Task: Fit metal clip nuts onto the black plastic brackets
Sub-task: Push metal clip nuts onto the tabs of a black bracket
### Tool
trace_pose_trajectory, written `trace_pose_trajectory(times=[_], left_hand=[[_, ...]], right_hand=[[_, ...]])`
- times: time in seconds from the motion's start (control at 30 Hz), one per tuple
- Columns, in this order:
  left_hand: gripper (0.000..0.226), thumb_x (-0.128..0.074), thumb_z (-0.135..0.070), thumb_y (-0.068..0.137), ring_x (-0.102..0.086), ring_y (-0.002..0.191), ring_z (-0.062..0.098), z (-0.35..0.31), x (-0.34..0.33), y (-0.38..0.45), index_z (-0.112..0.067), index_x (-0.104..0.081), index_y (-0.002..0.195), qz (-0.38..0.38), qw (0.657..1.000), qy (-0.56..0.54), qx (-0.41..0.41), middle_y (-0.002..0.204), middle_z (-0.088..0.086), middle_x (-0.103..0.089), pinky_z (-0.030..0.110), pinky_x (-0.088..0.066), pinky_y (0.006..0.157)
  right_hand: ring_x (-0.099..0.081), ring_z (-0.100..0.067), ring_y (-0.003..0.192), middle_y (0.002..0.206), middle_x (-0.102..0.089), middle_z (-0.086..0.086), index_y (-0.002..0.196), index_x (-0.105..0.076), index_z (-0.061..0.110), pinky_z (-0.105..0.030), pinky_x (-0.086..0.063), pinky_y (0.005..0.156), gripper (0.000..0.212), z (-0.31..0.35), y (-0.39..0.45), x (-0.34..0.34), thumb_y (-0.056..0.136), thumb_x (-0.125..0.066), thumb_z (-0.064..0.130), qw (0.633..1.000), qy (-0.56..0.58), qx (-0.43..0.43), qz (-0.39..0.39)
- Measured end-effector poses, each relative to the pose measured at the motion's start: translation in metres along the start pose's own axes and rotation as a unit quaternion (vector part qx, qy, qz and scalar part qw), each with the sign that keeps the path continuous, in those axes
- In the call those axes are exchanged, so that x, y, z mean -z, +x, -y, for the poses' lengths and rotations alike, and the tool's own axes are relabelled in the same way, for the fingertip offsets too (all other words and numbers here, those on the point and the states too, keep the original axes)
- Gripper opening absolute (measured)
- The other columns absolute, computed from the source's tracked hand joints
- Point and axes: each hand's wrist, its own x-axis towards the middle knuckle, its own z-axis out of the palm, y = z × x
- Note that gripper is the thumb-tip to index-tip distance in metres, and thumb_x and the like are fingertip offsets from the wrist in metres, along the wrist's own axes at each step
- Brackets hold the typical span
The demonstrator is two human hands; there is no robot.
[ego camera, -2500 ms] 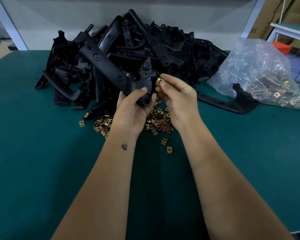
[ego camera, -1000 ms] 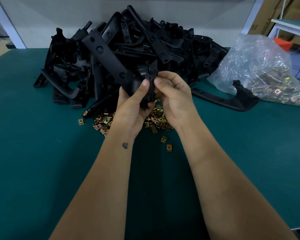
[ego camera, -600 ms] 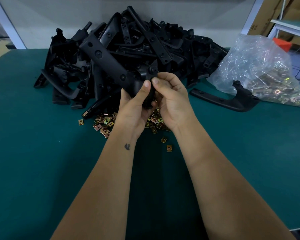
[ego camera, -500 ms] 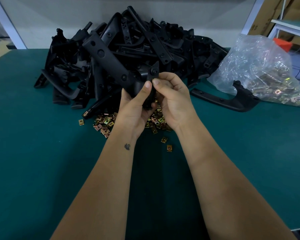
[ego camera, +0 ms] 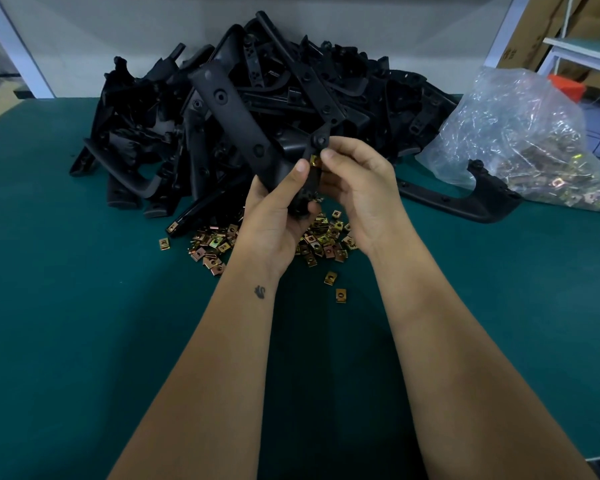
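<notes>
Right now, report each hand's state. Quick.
Left hand: grips the black bracket.
Right hand: pinches a clip nut against that bracket.

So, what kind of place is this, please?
Probably a factory assembly bench: a big heap of black plastic brackets, loose metal clip nuts on the green table, and a clear bag holding more.

A single head-worn camera looks forward and down, close over the green-topped bench (ego camera: 84, 323), toward the heap of black plastic brackets (ego camera: 257, 109).

green table mat (ego camera: 84, 341) | cardboard boxes (ego camera: 534, 32) far right | white wall (ego camera: 118, 29)
</notes>
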Motion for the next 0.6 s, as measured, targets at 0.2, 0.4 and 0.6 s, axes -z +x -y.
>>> trace_pose_trajectory(times=[0.2, 0.4, 0.6], left_hand=[[0.017, -0.070, -0.014, 0.089, -0.066, 0.071, 0.012, -0.007, 0.006, 0.002, -0.015, -0.060, 0.103, -0.043, 0.993, -0.112, -0.007, 0.097, 0.004, -0.068, 0.019, -0.050, 0.057], [0.019, -0.070, -0.011, 0.089, -0.067, 0.070, 0.011, -0.007, 0.007, 0.003, -0.015, -0.060, 0.105, -0.046, 0.992, -0.119, -0.007, 0.100, 0.005, -0.067, 0.021, -0.052, 0.058], [0.014, -0.068, -0.007, 0.090, -0.067, 0.065, 0.012, -0.006, 0.005, 0.003, -0.014, -0.059, 0.099, -0.043, 0.991, -0.126, 0.004, 0.095, 0.005, -0.067, 0.022, -0.052, 0.057]], right_hand=[[-0.061, -0.012, 0.071, 0.077, -0.071, 0.004, 0.078, -0.071, 0.024, -0.028, -0.050, 0.067, 0.026, -0.003, 0.006, 0.015, 0.090, -0.054, 0.008, 0.952, -0.265, -0.040, -0.149], [-0.067, -0.032, 0.086, 0.089, -0.072, -0.017, 0.093, -0.074, 0.005, -0.035, -0.054, 0.064, 0.022, -0.005, 0.001, 0.018, 0.076, -0.063, 0.015, 0.791, -0.601, -0.105, -0.049], [-0.064, -0.020, 0.075, 0.077, -0.069, 0.001, 0.072, -0.070, 0.023, -0.034, -0.055, 0.067, 0.015, -0.005, 0.001, 0.017, 0.080, -0.069, 0.011, 0.815, -0.571, -0.093, -0.036]])
